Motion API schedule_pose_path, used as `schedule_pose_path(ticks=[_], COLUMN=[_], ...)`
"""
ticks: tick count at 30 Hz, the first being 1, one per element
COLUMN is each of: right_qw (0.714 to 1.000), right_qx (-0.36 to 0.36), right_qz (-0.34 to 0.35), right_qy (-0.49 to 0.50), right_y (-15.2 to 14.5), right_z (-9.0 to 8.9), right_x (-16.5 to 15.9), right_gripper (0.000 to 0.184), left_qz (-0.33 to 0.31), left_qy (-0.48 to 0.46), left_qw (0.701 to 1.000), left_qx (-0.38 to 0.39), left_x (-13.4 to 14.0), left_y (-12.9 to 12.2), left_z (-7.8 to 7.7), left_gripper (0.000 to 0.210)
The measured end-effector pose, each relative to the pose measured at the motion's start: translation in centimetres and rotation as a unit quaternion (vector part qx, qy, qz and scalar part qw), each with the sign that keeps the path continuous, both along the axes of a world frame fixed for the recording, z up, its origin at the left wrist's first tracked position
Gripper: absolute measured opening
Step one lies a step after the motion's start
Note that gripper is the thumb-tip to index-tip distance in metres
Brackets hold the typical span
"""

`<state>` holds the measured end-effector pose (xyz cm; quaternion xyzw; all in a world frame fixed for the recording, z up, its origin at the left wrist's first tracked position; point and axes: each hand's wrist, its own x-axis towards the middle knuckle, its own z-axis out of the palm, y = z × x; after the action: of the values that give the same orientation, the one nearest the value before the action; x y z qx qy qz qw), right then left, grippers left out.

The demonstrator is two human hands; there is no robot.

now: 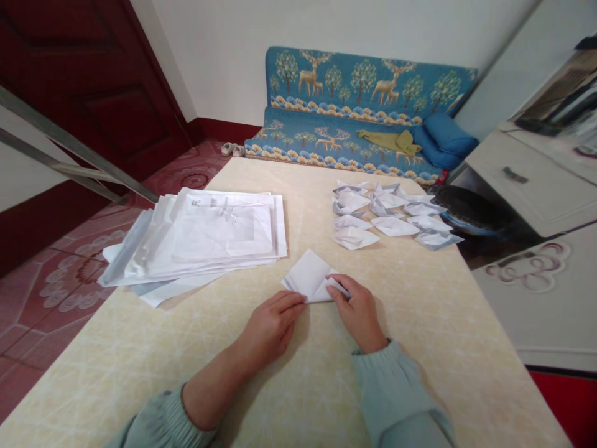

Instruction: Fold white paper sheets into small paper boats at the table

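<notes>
A small white folded sheet of paper lies on the table in front of me, its top corner pointing away. My right hand pinches the paper's right corner, where a narrow flap is bent up between thumb and fingers. With its fingers held together, my left hand grips the lower left edge; its thumb is mostly hidden. Beyond my right hand stand several folded paper boats in rows. To the left is a stack of white paper sheets, some with print, with uneven edges.
The cream patterned table carries everything. Behind it stands a blue sofa with deer patterns, a blue cushion and a yellowish cloth. A round black object and a white cabinet stand at right, metal bars at left.
</notes>
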<state>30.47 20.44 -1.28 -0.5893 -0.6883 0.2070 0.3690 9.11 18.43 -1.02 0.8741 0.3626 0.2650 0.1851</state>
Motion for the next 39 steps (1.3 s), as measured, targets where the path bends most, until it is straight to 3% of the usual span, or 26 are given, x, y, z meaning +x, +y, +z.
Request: schedule_pose_path(ticks=[5, 9, 23, 31, 39], right_qw=[0.997, 0.997, 0.995, 0.993, 0.989], right_qx=[-0.041, -0.049, -0.074, -0.052, -0.110], right_qz=[-0.041, -0.023, -0.027, -0.088, 0.037], right_qy=[0.049, 0.062, 0.055, 0.063, 0.093], right_y=[0.0, 0.1, 0.2, 0.2, 0.1], right_z=[-0.2, -0.1, 0.1, -0.5, 1.2], right_x=[0.1, 0.2, 0.1, -0.8, 1.0], right_gripper=[0.020, 0.018, 0.024, 0.016, 0.030], left_qz=[0.027, 0.052, 0.035, 0.048, 0.061], left_qy=[-0.032, -0.043, 0.003, 0.029, 0.023], left_qw=[0.999, 0.998, 0.999, 0.998, 0.998], left_qx=[-0.023, -0.020, -0.015, 0.001, -0.007], left_x=[0.2, 0.4, 0.7, 0.9, 0.9], left_y=[-0.1, -0.1, -0.5, -0.7, -0.7], left_z=[0.1, 0.2, 0.5, 0.2, 0.4], left_gripper=[0.040, 0.044, 0.038, 0.041, 0.038])
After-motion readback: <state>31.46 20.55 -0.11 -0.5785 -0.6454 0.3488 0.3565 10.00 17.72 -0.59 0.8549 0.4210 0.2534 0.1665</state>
